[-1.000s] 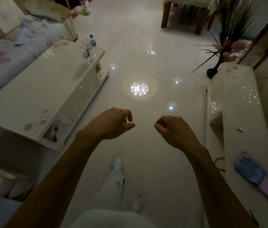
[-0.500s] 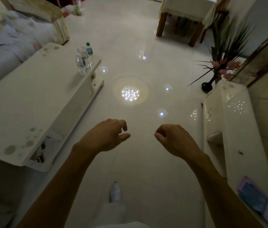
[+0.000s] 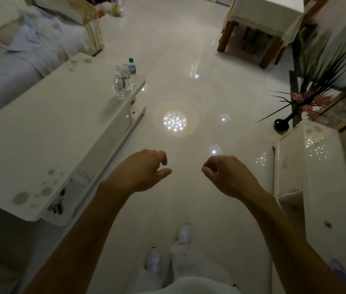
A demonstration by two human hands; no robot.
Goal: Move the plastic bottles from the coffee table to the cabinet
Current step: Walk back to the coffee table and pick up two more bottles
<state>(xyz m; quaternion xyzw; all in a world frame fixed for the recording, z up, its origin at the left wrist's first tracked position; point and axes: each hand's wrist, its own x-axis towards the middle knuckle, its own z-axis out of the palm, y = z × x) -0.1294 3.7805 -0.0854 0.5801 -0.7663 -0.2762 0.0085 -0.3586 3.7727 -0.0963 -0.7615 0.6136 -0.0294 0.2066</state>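
Three clear plastic bottles [image 3: 123, 78] stand upright in a tight group at the far right corner of the white coffee table [image 3: 47, 136]; the farthest one has a green cap. A low white cabinet [image 3: 325, 187] runs along the right side. My left hand [image 3: 142, 169] and my right hand [image 3: 226, 176] hang over the glossy floor between the two, well short of the bottles. Both hands have loosely curled fingers and hold nothing.
A sofa with a pale cover [image 3: 25, 49] lies behind the coffee table. A black vase of pink flowers [image 3: 284, 124] stands at the cabinet's far end. A cloth-covered wooden table [image 3: 265, 20] is at the back. A purple-blue item [image 3: 342, 270] lies on the cabinet's near end.
The view has advanced along the floor between the table and the cabinet, so the bottles now appear closer. Both hands keep the same loose pose and hold nothing.
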